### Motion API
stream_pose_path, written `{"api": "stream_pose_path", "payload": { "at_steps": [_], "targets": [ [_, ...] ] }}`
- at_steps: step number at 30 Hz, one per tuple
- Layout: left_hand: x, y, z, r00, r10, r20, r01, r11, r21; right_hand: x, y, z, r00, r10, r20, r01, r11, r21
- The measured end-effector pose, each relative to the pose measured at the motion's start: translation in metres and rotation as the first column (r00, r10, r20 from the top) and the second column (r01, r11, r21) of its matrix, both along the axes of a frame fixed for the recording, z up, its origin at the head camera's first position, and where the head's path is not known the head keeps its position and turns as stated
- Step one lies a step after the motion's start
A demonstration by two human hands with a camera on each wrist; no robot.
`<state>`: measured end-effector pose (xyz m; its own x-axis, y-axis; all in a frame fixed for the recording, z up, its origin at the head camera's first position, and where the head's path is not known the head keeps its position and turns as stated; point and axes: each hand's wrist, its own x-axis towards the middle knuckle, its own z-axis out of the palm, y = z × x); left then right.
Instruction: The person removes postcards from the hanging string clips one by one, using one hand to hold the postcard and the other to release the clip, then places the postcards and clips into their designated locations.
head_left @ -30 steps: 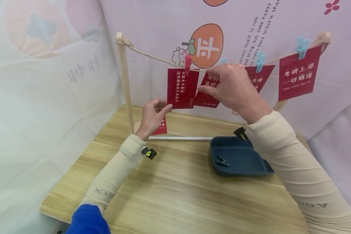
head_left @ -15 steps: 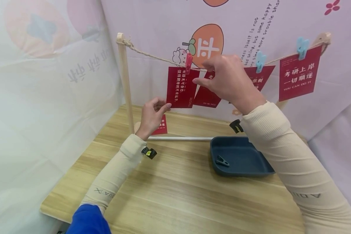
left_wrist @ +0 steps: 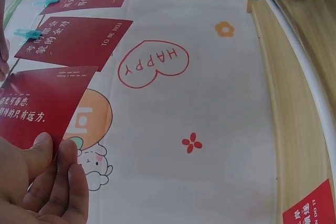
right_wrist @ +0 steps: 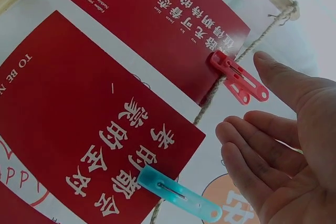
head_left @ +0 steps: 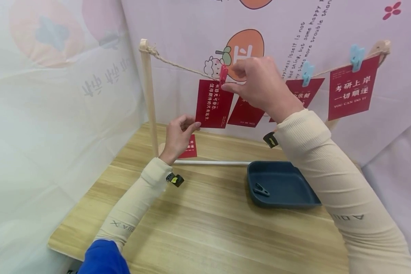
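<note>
A red card [head_left: 209,110] with white characters hangs from the twine [head_left: 181,67] by a pink clothespin [right_wrist: 239,77]. My left hand [head_left: 176,137] pinches the card's lower left corner between thumb and fingers, as the left wrist view also shows. Close to the clothespin is my right hand [head_left: 265,87], thumb and fingers spread apart with nothing between them. In the right wrist view a gap shows between its fingertips and the clothespin. The neighbouring red card [right_wrist: 100,114] hangs from a light blue clothespin [right_wrist: 178,195]; the right hand partly covers that card in the head view.
More red cards, one of them at the far right [head_left: 352,89], hang under light blue clothespins. A wooden post [head_left: 150,99] holds the twine's left end. On the table [head_left: 205,228] stand a dark blue tray [head_left: 284,203] with a dark clothespin [head_left: 261,190] and another red card [head_left: 190,147].
My right hand has moved left along the twine, from over the neighbouring card to beside the pink clothespin. The left hand keeps its pinch on the card's corner.
</note>
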<state>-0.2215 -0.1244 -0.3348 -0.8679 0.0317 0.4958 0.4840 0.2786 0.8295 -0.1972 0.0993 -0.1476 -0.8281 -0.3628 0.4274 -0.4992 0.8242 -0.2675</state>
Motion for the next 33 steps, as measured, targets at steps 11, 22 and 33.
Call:
{"api": "stream_pose_path", "payload": {
  "at_steps": [11, 22, 33],
  "targets": [
    [-0.001, 0.0, 0.0, 1.0, 0.006, -0.004, -0.006, 1.0, 0.001, -0.016, -0.011, 0.002, 1.0, 0.012, -0.009, -0.012, 1.0, 0.01],
    [-0.003, -0.001, 0.0, 1.0, 0.014, 0.004, -0.014, 1.0, -0.013, -0.024, -0.011, 0.011, 0.999, 0.026, 0.024, -0.026, 1.0, 0.0],
    [-0.005, -0.003, -0.001, 1.0, 0.023, 0.0, -0.023, 1.0, -0.017, -0.032, -0.014, 0.016, 0.999, 0.033, 0.027, -0.034, 0.999, 0.017]
  ]
}}
